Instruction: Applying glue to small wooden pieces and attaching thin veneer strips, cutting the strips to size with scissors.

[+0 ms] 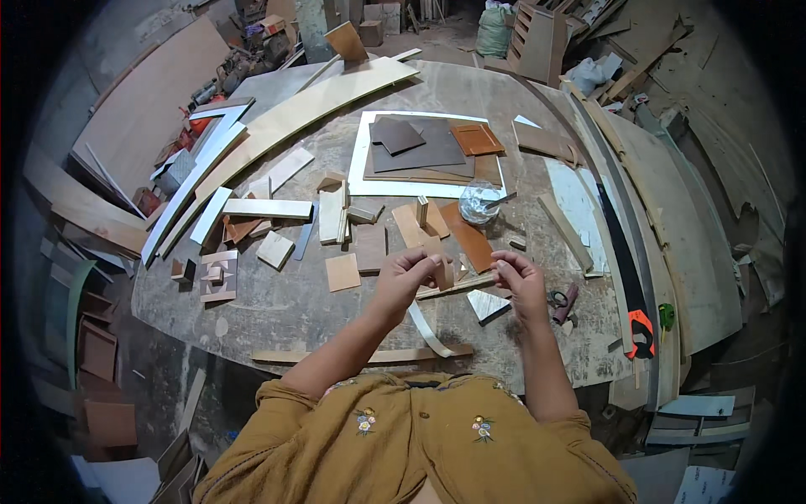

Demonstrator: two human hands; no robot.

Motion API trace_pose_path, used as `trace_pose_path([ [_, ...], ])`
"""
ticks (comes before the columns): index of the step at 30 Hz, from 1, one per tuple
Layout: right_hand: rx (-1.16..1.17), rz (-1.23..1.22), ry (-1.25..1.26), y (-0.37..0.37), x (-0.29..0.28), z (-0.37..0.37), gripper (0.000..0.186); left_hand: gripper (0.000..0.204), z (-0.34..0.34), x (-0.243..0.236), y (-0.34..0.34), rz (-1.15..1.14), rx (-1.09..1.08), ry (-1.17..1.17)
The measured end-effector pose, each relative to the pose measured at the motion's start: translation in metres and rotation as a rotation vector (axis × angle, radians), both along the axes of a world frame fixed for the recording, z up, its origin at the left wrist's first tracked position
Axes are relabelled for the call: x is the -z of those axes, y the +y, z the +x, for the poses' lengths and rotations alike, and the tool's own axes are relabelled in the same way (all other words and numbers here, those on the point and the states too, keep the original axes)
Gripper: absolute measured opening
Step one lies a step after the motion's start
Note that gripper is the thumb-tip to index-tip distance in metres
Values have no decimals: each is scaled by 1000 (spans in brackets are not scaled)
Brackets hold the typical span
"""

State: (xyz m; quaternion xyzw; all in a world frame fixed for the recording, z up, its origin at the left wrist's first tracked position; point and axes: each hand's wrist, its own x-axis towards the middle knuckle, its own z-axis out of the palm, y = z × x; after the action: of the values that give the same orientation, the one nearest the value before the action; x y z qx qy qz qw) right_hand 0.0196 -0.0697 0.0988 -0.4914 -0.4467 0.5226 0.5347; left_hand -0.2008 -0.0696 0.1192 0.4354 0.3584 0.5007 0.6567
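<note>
Over the near middle of the worktable, my left hand (398,284) pinches a small thin piece of brown wood (446,274) between thumb and fingers. Across from it my right hand (522,287) has its thumb and fingertips brought together; whether anything lies between them is too small to make out. Behind the hands lie an orange-brown wooden strip (467,238) and a light wood piece (410,225) with a small block (421,210) upright on it. A pale triangular offcut (488,305) rests between my forearms, near a curled white strip (428,329).
A handsaw with an orange handle (641,334) lies along the right side, beside a green tape measure (667,317). Scissors (557,297) are right of my right hand. Stacked panels (420,147) and a plastic-wrapped bowl (478,204) stand farther back. Long boards (285,122) cover the left edge.
</note>
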Motion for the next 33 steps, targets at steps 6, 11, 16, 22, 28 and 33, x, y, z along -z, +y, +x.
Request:
trace_pose_path([
  [6,123,-42,-130,21,22,52,13,19,-2,6,14,22,19,66],
  [11,312,50,-924,15,12,75,20,18,-1,-1,23,-41,81,71],
  [16,147,23,-1066,-13,27,105,22,9,0,1,33,-230,15,-123],
  [22,83,96,-1253,-44,42,94,46,12,8,10,42,-411,-58,-296],
  [28,177,40,-1281,-52,32,87,46,16,13,10,39,-427,-98,-377],
  [33,138,10,-1301,-59,24,88,57,16,11,-4,30,-383,-98,-399],
])
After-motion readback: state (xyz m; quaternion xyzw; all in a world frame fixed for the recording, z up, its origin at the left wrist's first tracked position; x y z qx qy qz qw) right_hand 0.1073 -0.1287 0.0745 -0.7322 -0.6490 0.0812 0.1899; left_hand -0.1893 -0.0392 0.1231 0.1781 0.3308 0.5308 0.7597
